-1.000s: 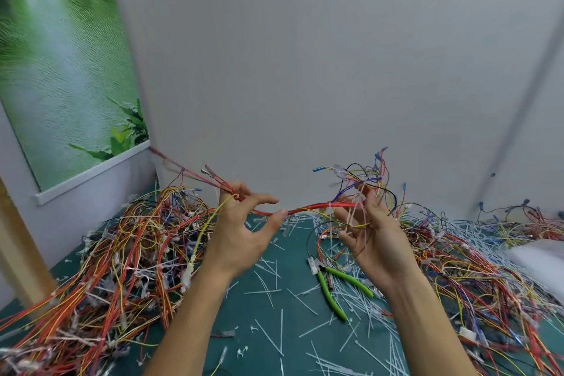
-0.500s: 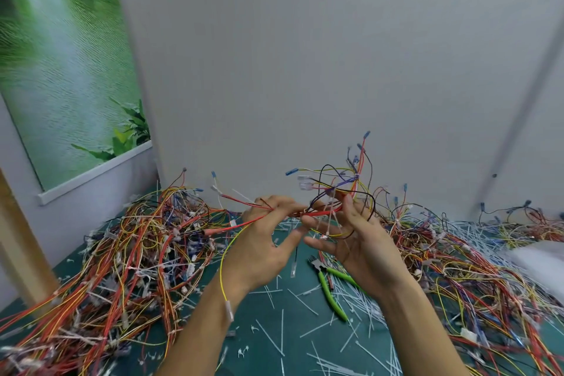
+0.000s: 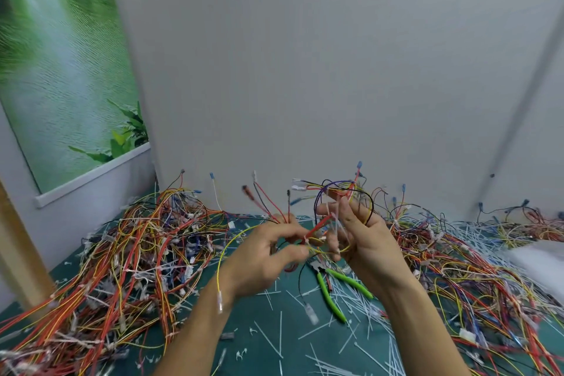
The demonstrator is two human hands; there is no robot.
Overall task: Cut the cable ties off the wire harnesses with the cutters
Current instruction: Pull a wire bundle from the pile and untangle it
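Note:
Both hands hold one wire harness (image 3: 320, 229) above the green mat, its red, yellow, black and purple wires fanning upward. My left hand (image 3: 268, 256) pinches the red and yellow strands with curled fingers. My right hand (image 3: 363, 241) grips the looped end, and a white cable tie (image 3: 335, 230) shows between the two hands. A yellow wire hangs down over my left wrist. The green-handled cutters (image 3: 332, 291) lie on the mat just below my hands, held by neither.
A large heap of tied harnesses (image 3: 128, 259) covers the mat on the left, and another pile (image 3: 476, 272) spreads on the right. Cut white ties (image 3: 363, 311) litter the green mat (image 3: 274, 323). A grey wall stands close behind; a wooden post is at far left.
My hands have come together: the left moved right and its fingers curled onto the wires. The harness, stretched between the hands before, now bunches between them and its ends point up.

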